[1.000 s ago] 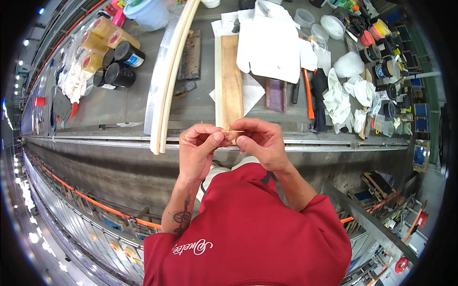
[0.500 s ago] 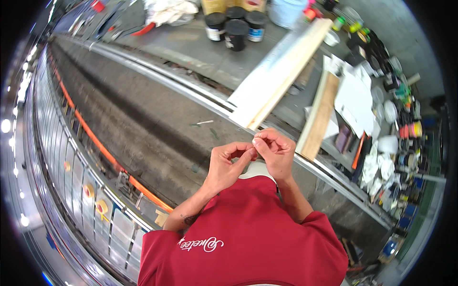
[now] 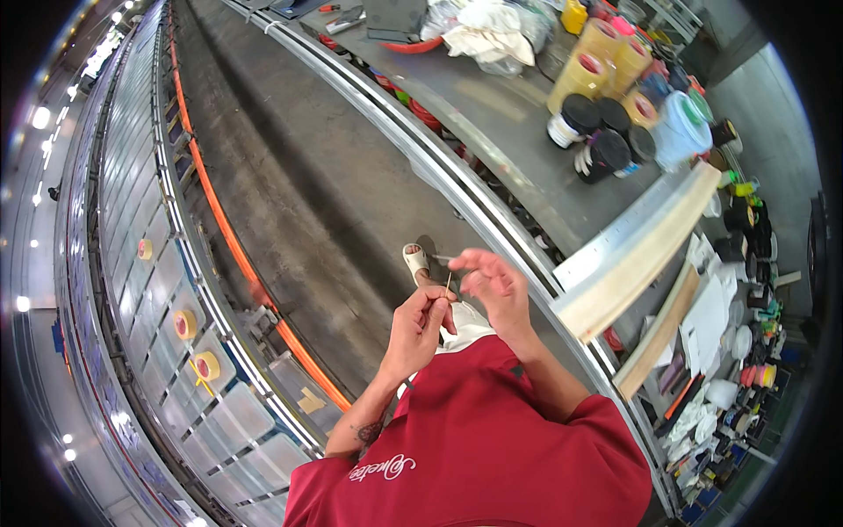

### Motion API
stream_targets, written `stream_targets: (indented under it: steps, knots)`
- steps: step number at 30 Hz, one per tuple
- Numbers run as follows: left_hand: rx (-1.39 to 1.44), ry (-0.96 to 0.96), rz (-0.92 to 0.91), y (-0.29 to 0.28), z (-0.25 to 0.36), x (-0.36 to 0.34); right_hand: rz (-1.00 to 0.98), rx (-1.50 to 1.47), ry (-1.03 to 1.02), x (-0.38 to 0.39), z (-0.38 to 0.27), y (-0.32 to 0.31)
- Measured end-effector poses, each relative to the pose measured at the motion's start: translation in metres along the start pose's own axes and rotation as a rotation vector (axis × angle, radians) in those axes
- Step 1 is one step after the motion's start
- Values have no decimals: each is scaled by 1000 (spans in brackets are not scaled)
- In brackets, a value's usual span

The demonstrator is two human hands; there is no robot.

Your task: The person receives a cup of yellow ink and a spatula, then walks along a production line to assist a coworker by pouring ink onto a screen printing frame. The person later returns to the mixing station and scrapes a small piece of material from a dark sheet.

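My left hand (image 3: 420, 323) is closed in a pinch in front of my red shirt. Between its thumb and fingers stands a thin, pale yellowish stick (image 3: 450, 279), like a toothpick, pointing up. Just to the right and slightly higher is my right hand (image 3: 496, 294), blurred by motion. Its fingers are bent and apart from the thumb, and nothing shows between them. The two hands do not touch.
At right, a workbench (image 3: 492, 149) holds black-lidded jars (image 3: 606, 154), tape rolls (image 3: 580, 75), a light blue bucket (image 3: 683, 132) and a wood-edged board (image 3: 641, 255) overhanging its edge. At left runs a long rack (image 3: 219, 413) with an orange rail (image 3: 219, 211) and tape rolls.
My hands, fingertips together before, have come apart; the right moved up and away from the left. The stick now shows in my left pinch. The view has swung, bringing my sandalled foot into sight.
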State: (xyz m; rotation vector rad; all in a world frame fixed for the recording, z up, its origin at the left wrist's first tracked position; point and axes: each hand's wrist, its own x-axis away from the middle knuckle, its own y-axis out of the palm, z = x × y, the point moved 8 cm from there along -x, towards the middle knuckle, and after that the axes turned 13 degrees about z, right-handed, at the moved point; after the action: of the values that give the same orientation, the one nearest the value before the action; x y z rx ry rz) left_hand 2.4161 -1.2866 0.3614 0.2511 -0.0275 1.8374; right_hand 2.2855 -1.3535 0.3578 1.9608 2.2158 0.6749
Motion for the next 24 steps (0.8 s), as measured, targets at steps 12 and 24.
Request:
stream_targets:
  steps: [12,24]
  knots:
    - [-309,123,52,-154,97,-308,-110,-30,-173,-279,13,206]
    - [-484,258,-33,-248,124,-663,492,-178,-365,-479,-15,192]
